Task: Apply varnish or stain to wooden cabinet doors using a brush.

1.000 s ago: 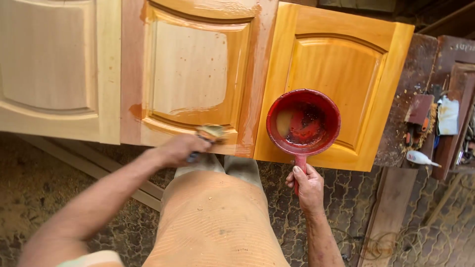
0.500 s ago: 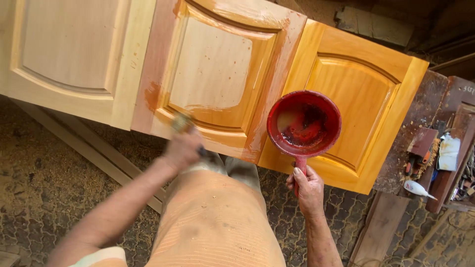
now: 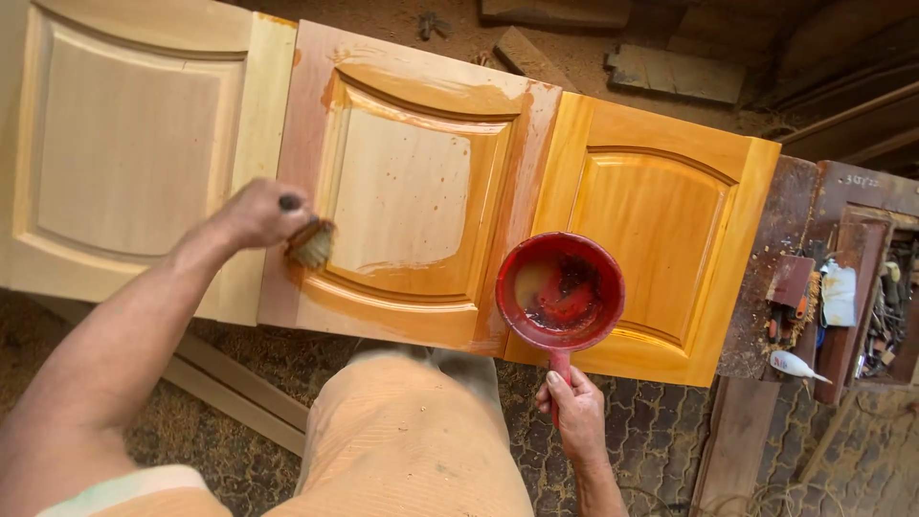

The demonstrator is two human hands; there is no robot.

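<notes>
The left hand has its fingers curled tight around a brush, bristles touching the left frame of the middle cabinet door; the right hand grips the handle of a red bowl held over that door's lower right corner, beside the fully stained door.

A pale unfinished cabinet door lies at the far left; a fully coated amber door lies at the right, its edge touching the panel beside it; loose wooden boards and offcuts rest on the dusty ground beyond the doors; a long wooden strip runs under the doors near the sawdust-covered floor; at the far right a dark stained board carries a white rag, a white tube and cluttered small tools, too jumbled to tell apart.
</notes>
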